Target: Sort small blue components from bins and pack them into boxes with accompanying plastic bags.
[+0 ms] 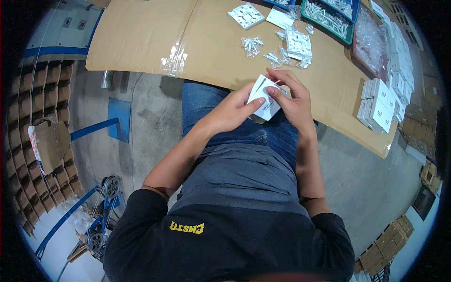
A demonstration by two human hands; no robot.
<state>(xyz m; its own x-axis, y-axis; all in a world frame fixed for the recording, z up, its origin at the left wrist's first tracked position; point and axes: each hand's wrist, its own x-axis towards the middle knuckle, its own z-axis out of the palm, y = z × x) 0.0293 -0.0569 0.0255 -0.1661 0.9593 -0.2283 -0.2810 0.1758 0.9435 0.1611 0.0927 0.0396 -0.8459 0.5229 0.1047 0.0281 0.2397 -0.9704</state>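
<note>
White card, folded or boxed, fills your grip in the head view: a white pack point(268, 109) with print on its face, held up over your lap, just off the near edge of the cardboard-covered table point(225, 51). Your left hand point(235, 107) pinches its left side, thumb across the face. Your right hand point(295, 96) closes on its upper right, thumb on the face and fingers curled around the top edge. Two thumbs on one face probably keep it steady; the tilt likely lets you see it.

Ahead lie two square white plates point(246, 16) and at least four clear bags point(252, 46) of small pale parts, presumably kept close for easy reach. Farther right, one green tray point(322, 21), at least two blue trays point(355, 14) and one reddish bin point(357, 55) seem to keep loose pieces from scattering. White boxes point(378, 108) stand in tight stacks at the right edge, perhaps to save space; they overlap too much to count.
</note>
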